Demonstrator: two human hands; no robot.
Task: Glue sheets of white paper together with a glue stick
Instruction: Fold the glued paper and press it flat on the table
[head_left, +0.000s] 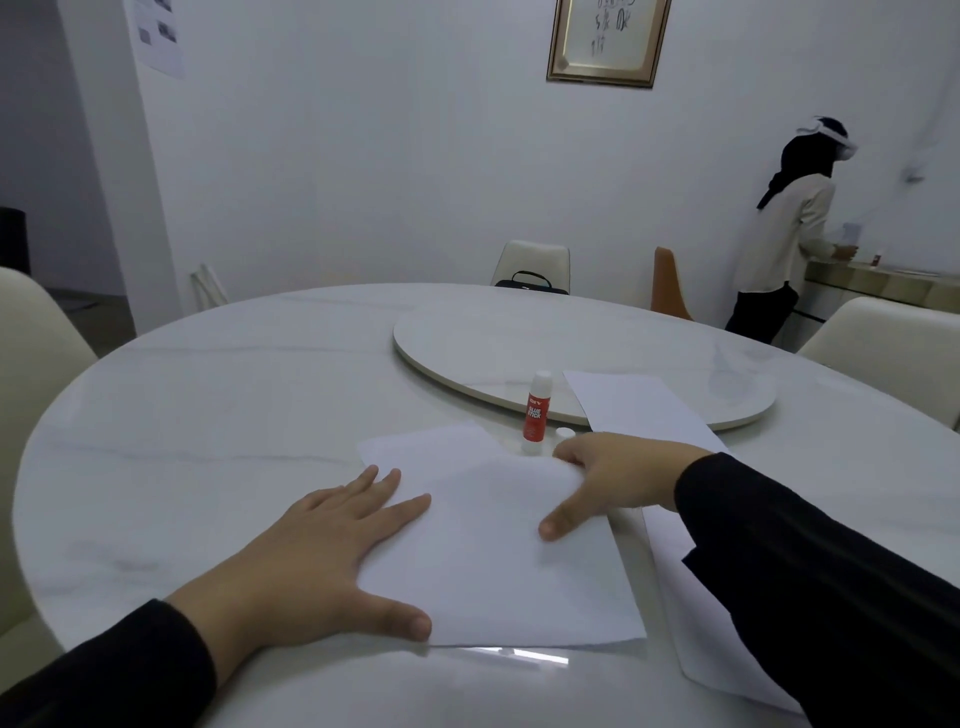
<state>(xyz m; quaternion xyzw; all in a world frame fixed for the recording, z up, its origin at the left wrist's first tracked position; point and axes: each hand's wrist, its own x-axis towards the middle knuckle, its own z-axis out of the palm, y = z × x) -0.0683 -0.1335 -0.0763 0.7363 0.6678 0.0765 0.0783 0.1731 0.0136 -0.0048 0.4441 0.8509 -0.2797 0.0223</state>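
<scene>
The left hand (332, 545) lies flat with straight fingers on the paper (493, 540) at six o'clock on the table (208, 395). The right hand (613, 478) pinches its right edge. The glue stick (535, 413) stands upright at twelve o'clock, just beyond the sheet.

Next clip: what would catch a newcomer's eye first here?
Two hands in the foreground: the left hand lies flat on a white sheet, while the right hand grips its far right edge. Just beyond stands a red glue stick, upright, by the lazy Susan. A person stands far right.
</scene>
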